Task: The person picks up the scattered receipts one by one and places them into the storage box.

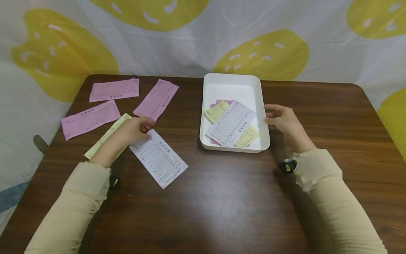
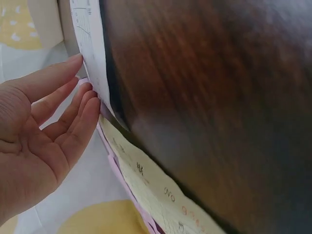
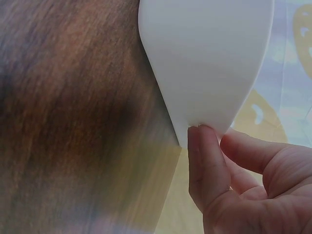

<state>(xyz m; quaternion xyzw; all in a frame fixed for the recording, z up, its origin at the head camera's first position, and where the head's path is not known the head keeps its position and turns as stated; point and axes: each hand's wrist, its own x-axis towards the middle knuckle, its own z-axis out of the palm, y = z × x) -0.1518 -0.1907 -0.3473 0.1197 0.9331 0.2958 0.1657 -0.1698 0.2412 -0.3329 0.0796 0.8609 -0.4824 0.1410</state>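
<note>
My left hand [image 1: 134,130] is over the upper corner of a white printed slip [image 1: 161,158], fingers loosely bent. In the left wrist view the thumb tip meets the slip's edge, and a gap shows between thumb and fingers. A yellow slip [image 1: 109,135] lies partly under that hand and wrist. At the right side of a white tray [image 1: 234,78], my right hand [image 1: 282,120] holds the wall, with fingertips on its outer face [image 3: 209,73] and the thumb by the rim. Inside the tray lie a white slip [image 1: 231,123], yellow paper [image 1: 248,137] and pink paper beneath.
Three pink slips lie at the table's left back: one upper left [image 1: 114,90], one lower left [image 1: 90,120], one slanted [image 1: 157,98] beyond the left hand. A white curtain with yellow shapes [image 1: 263,53] hangs behind the brown wooden table [image 1: 215,204].
</note>
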